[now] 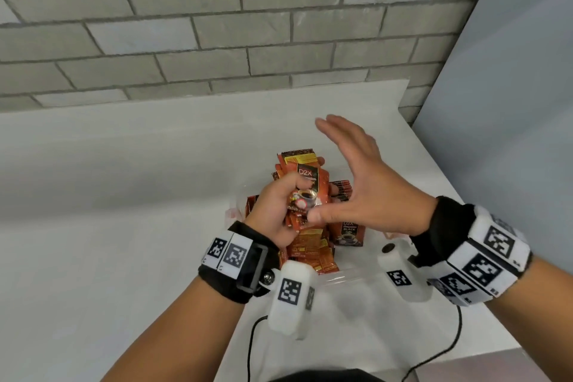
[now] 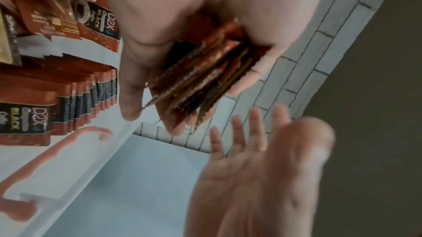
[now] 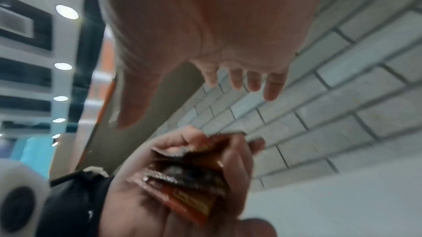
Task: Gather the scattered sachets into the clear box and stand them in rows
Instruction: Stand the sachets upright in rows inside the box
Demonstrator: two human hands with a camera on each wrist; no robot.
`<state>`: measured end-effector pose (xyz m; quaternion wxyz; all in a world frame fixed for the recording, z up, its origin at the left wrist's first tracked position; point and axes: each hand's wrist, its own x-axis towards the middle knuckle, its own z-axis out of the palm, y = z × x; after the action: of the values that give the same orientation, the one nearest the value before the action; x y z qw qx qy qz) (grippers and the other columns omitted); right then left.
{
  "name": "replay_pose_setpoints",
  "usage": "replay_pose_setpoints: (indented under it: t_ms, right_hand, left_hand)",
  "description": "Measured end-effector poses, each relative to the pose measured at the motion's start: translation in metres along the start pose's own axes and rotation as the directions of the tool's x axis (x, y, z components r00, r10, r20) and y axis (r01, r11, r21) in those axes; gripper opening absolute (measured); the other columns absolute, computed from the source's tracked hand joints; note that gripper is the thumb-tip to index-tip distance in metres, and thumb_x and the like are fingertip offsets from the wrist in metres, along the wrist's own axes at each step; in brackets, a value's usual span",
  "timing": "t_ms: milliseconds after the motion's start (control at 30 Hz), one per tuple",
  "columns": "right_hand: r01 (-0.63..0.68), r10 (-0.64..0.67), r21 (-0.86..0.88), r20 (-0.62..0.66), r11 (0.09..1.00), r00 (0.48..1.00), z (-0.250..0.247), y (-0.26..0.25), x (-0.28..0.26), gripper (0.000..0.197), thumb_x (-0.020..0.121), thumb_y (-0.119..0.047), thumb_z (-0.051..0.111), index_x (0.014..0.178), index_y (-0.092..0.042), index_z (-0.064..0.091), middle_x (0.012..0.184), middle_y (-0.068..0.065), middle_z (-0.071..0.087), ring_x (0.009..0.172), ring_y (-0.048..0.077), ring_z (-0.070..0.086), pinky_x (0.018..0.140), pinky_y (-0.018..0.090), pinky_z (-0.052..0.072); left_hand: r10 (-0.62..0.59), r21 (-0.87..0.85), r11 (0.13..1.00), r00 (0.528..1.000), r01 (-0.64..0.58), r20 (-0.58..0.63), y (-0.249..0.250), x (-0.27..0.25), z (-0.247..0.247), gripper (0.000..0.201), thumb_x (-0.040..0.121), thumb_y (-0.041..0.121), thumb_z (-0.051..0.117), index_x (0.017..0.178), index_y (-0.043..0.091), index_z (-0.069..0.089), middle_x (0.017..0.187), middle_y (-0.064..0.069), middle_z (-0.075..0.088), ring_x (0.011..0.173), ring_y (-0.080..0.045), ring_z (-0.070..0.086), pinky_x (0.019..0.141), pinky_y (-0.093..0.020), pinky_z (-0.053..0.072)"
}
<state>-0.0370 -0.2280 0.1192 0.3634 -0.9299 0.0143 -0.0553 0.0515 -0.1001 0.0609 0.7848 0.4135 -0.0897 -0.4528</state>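
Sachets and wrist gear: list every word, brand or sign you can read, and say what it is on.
"D2X" on the top sachet of the bundle held by the left hand.
"D2X", "BLACK", "Coffee" on the row of sachets standing in the clear box.
Other sachet print: too blurred.
Square black-and-white markers on the wristbands: codes, no words.

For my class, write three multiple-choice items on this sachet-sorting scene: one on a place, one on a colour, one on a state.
1. Where is the bundle of sachets?
A. In the left hand
B. In the right hand
C. On the floor

2. What is the sachets' main colour?
A. Blue
B. Orange-red
C. Green

3. How is the right hand?
A. Fist
B. Pinching a sachet
C. Open, fingers straight

Key: 1 A, the left hand grips the bundle; 2 B, orange-red packs with dark panels; 3 C, its fingers are spread and hold nothing.
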Motion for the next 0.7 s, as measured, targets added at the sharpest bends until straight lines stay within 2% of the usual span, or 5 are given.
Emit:
replay_pose_setpoints:
  t_ms: [133,200,300,400,700]
  right_hand:
    - [0.132,-0.070,-0.299,0.211,0.945,0.975,0.002,-0.006,0.003,0.131,0.060,-0.052,0.083,0.134,-0.051,-0.025,0.155,-0.017,-0.018,0.141,0.004,-0.018,0.115,0.033,-0.001]
    - [0.168,-0.099,-0.344,0.209,0.924,0.973,0.008,0.000,0.006,0.131,0.062,-0.051,0.081,0.138,-0.045,-0.025,0.156,-0.010,-0.001,0.143,0.009,-0.004,0.118,0.034,0.004]
    - [0.152,-0.106,-0.304,0.162,0.940,0.981,0.012,0.006,0.006,0.120,0.070,-0.042,0.078,0.149,-0.031,-0.011,0.140,-0.004,0.032,0.129,0.011,0.028,0.112,0.032,0.022]
    - [0.143,-0.100,-0.251,0.178,0.957,0.979,0.014,0.008,0.003,0.118,0.071,-0.038,0.079,0.147,-0.036,-0.011,0.135,-0.004,0.031,0.120,0.009,0.030,0.107,0.029,0.030]
    - [0.084,-0.084,0.010,0.128,0.996,0.988,0.012,0.015,-0.001,0.116,0.071,-0.025,0.082,0.137,-0.054,-0.008,0.121,-0.011,0.038,0.115,0.002,0.040,0.098,0.012,0.036]
  left_hand:
    - [-0.019,0.061,0.998,1.000,0.018,0.003,0.004,0.004,0.006,0.011,0.076,0.007,0.053,0.070,0.007,0.063,0.064,-0.010,0.061,0.058,-0.020,0.060,0.055,-0.026,0.050]
    - [-0.026,0.073,0.997,0.999,0.023,0.047,0.002,0.004,0.011,0.009,0.072,0.008,0.055,0.070,0.007,0.063,0.065,-0.010,0.062,0.061,-0.019,0.062,0.057,-0.026,0.051]
    - [-0.051,0.053,0.998,0.994,0.046,0.096,-0.003,0.003,0.013,0.014,0.073,0.008,0.055,0.066,0.009,0.067,0.063,-0.007,0.063,0.060,-0.015,0.062,0.058,-0.024,0.050]
    - [-0.059,0.033,0.998,0.992,0.055,0.112,-0.008,0.003,0.010,0.005,0.068,0.006,0.061,0.070,0.008,0.065,0.065,-0.007,0.060,0.062,-0.016,0.060,0.059,-0.025,0.049]
    - [-0.024,0.025,0.999,0.979,0.019,0.203,-0.011,0.000,0.004,0.045,0.064,0.039,0.086,0.101,0.016,0.074,0.100,-0.008,0.071,0.099,-0.020,0.067,0.087,-0.034,0.053]
